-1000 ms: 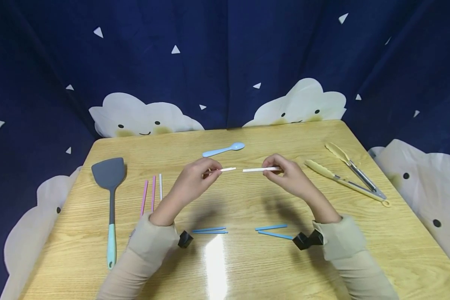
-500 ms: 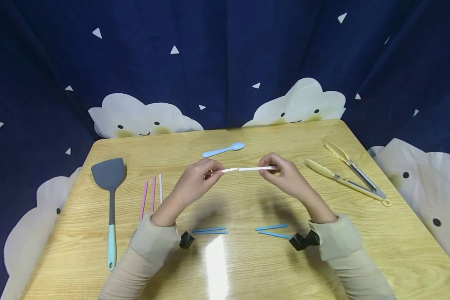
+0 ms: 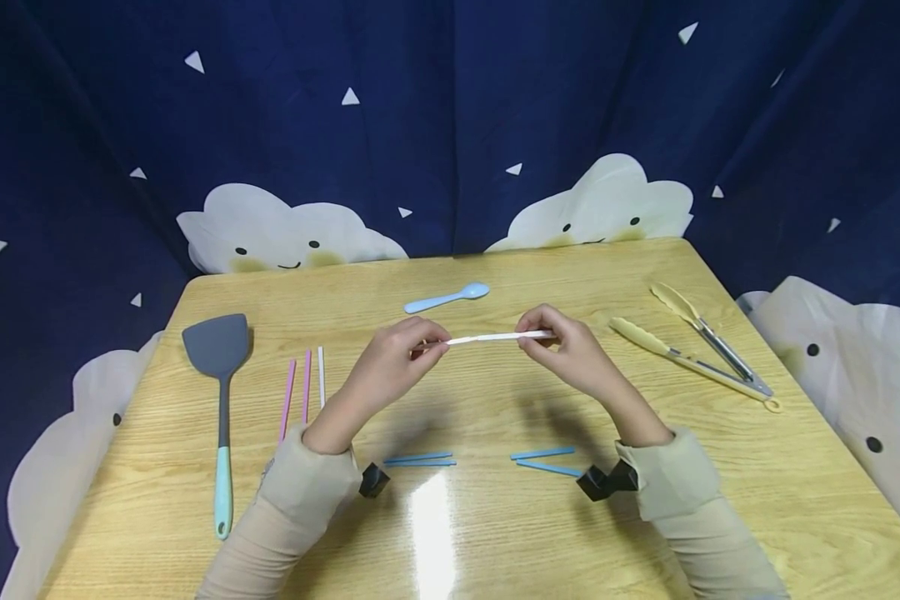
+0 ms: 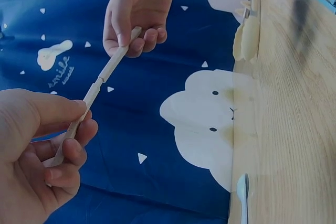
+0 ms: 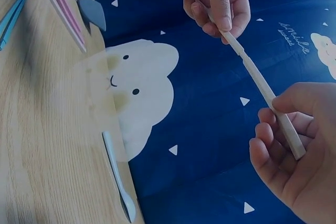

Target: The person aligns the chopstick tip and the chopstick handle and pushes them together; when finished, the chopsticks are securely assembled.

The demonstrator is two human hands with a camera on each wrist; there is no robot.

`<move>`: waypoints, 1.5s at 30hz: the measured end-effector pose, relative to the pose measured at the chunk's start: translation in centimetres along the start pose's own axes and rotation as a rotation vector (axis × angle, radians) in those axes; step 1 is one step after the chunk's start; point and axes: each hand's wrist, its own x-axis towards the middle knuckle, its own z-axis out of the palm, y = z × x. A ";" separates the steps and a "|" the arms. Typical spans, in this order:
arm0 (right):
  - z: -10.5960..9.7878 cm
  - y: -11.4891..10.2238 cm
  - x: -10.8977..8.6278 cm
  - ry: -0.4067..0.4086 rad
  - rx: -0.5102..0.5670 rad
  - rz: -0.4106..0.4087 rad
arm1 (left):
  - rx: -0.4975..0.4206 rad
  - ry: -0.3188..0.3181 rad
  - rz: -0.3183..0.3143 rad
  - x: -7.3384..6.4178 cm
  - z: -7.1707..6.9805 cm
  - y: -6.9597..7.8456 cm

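My left hand (image 3: 392, 357) pinches a thin white stick (image 4: 90, 97) between thumb and fingers, above the middle of the table. Facing it, my right hand (image 3: 566, 346) pinches a second white stick (image 5: 262, 83) in the same manner. The inner ends of both sticks meet in a line, with a small step where they touch or overlap; whether they are joined I cannot tell. A light blue spoon (image 3: 447, 298) lies on the table just beyond my hands.
On the wooden table (image 3: 465, 400), a grey spatula (image 3: 221, 350) lies left, beside pink sticks (image 3: 288, 400) and another white stick (image 3: 322, 375). Blue sticks (image 3: 422, 459) lie in front, with more blue sticks (image 3: 543, 454) further right. Yellow-tipped tongs (image 3: 693, 358) lie right. A dark blue curtain (image 3: 450, 125) hangs behind.
My right hand has moved slightly left and my left hand slightly right, closing the gap between the two white sticks until their ends meet. The things on the table have not moved.
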 end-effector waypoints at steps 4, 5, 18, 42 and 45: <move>0.1 0.0 0.0 0.002 0.006 -0.017 | 0.001 -0.009 -0.004 0.0 -0.1 0.1; 0.1 0.0 0.0 -0.001 0.009 -0.020 | 0.000 -0.011 -0.007 0.0 -0.1 0.1; 0.5 0.1 0.0 -0.031 0.073 -0.008 | -0.035 -0.031 -0.026 -0.1 -0.3 0.0; 1.2 -1.1 -0.6 0.019 0.158 -0.007 | -0.064 0.047 0.051 0.1 -0.4 0.6; 1.3 -1.2 -0.7 0.031 0.153 -0.028 | -0.072 0.061 0.066 0.2 -0.4 0.7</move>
